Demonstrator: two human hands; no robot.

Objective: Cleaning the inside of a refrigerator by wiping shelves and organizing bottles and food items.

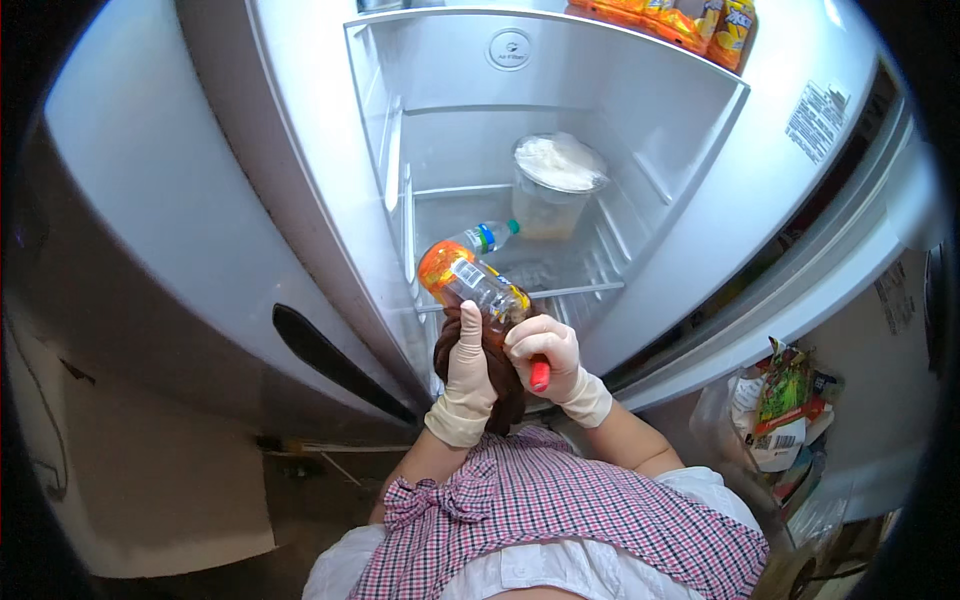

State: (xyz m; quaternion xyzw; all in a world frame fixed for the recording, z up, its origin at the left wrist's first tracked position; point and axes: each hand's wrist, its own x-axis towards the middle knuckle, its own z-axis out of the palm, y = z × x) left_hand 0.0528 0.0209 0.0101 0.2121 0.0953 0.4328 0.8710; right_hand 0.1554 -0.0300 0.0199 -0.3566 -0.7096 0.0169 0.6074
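Observation:
A clear plastic bottle (474, 276) with an orange base and a yellow-and-orange label is tilted in front of the open fridge. My left hand (466, 379), in a pale rubber glove, grips it through a dark brown cloth (506, 397), thumb up along its side. Gloved as well, my right hand (551, 352) is closed around a red handle (539, 373) at the bottle's lower right end. The working end of that tool is hidden behind hand and cloth. Beyond the bottle, a small water bottle (487, 236) with a green cap lies on the glass shelf.
A lidded clear plastic tub (551, 187) with white contents stands on the fridge shelf (457, 206). Orange drink bottles (679, 22) stand on the shelf above. To the right, the open fridge door (757, 319) has packets (784, 409) in its bin. A dark-handled closed door (225, 225) is at left.

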